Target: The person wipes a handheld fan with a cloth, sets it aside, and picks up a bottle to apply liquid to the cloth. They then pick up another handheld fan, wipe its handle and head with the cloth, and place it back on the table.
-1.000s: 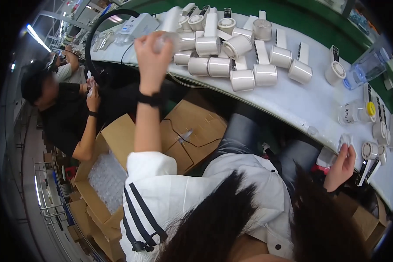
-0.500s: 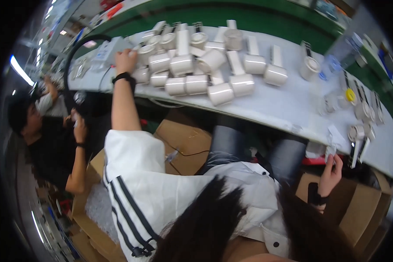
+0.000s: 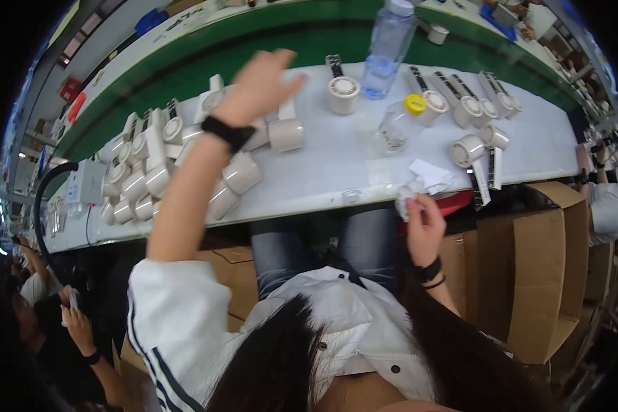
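Note:
My left hand [image 3: 259, 84], with a black band on its wrist, is lifted over the white table [image 3: 336, 168], fingers apart and nothing in it. Below it lie several cream cylinder-shaped parts [image 3: 242, 172] with flat handles; the nearest one [image 3: 285, 134] lies on its side just right of the wrist. My right hand [image 3: 424, 226] sits at the table's near edge and pinches a crumpled white wipe [image 3: 412, 192]. More of the cream parts [image 3: 468, 147] lie at the right end of the table.
A tall clear bottle [image 3: 390, 42] and a small yellow-capped bottle [image 3: 399, 122] stand on the table. A green belt [image 3: 288, 34] runs behind it. Open cardboard boxes [image 3: 529, 281] stand to my right. Another person [image 3: 69, 329] sits at lower left.
My left hand has swept to the right across the row of cream parts. My right hand has come up from beside the boxes to the table edge, with the wipe in it.

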Motion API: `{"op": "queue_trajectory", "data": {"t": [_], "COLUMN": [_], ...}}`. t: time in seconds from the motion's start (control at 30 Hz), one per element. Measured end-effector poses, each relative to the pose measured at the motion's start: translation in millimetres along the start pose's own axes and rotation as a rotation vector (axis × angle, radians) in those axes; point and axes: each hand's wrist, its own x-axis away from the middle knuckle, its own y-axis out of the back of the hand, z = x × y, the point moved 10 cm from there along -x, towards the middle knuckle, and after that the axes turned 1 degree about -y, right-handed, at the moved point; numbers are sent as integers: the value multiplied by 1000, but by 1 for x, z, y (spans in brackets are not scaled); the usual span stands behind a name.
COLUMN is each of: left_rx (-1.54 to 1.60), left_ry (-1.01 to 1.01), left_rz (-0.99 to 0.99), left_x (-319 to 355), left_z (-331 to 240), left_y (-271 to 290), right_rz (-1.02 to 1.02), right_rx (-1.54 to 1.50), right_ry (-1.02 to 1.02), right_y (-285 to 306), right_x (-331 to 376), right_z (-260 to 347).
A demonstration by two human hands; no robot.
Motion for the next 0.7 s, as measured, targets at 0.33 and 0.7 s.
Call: {"op": "queue_trajectory", "data": {"t": [0.33, 0.7], "left_rx": [148, 782], "left_ry": [365, 150], "left_rz": [23, -516], "left_x": [-2, 172], "left_z": [-27, -122], "left_y": [-91, 55], "right_rz": [122, 358], "right_rx": [-222, -214], "right_ry": [-129, 421], "right_y": [-9, -61], "right_x": [20, -11], "right_z": [-1, 144]}}
